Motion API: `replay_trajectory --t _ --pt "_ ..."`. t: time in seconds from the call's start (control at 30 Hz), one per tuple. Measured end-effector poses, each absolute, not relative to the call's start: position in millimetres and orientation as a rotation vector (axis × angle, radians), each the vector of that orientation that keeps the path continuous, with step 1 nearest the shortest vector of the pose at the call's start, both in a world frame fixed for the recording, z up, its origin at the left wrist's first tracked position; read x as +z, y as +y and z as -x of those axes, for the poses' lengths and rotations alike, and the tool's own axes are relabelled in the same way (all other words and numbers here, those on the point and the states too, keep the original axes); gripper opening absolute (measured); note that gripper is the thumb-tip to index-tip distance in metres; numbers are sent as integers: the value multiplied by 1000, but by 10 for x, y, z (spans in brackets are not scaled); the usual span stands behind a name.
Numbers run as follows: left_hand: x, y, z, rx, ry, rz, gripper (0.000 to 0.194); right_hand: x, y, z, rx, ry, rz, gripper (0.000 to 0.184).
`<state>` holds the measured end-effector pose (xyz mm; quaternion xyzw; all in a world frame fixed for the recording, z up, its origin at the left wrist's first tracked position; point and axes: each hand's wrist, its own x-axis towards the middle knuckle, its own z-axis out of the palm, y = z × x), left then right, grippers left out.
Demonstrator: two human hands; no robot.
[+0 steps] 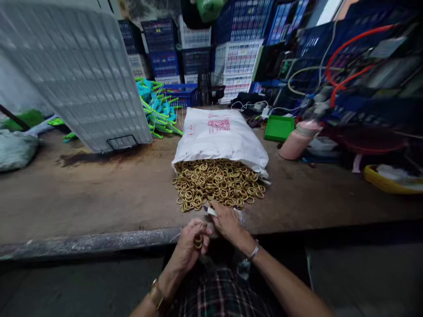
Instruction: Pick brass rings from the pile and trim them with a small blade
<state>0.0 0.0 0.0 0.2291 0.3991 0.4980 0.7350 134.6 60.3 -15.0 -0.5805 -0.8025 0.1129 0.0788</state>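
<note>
Rings (214,187) at mouth of sack (223,141) on table (115,193), bottle (295,143) right, crates (163,61) behind, hands (228,222) in front

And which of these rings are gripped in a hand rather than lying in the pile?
The gold-coloured rings in the left hand; the others form the pile at the white sack's mouth.

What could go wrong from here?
Cut: the right hand holds what looks like a small blade close to the left hand; a slip could nick it.
Spill: loose brass-coloured rings lie at the open mouth of the white sack; a nudge might send some off the table.
</note>
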Motion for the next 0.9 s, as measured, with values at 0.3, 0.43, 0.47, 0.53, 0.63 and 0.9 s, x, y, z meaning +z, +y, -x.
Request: replay_trajectory --t 0.3,0.43,0.47,0.53,0.63,0.9 --pt "-131 91 161 1076 762 -165 16 -218 671 -1312 328 -2352 1787 26" --pt "-143 116 168 1076 814 -145 16 -277 694 -1375 383 -2207 1695 19" --pt "-138 125 162 1076 829 -159 17 -291 706 -1391 419 -2152 1671 16" --pt "-121 151 142 1083 847 -213 20 -310 737 -1421 536 -2013 1619 17" --pt "-93 205 101 1098 890 -344 25 -305 784 -1450 725 -1764 1529 26" --pt "-98 332 -17 1136 1148 -709 34 -261 770 -1466 1078 -1463 1430 21"
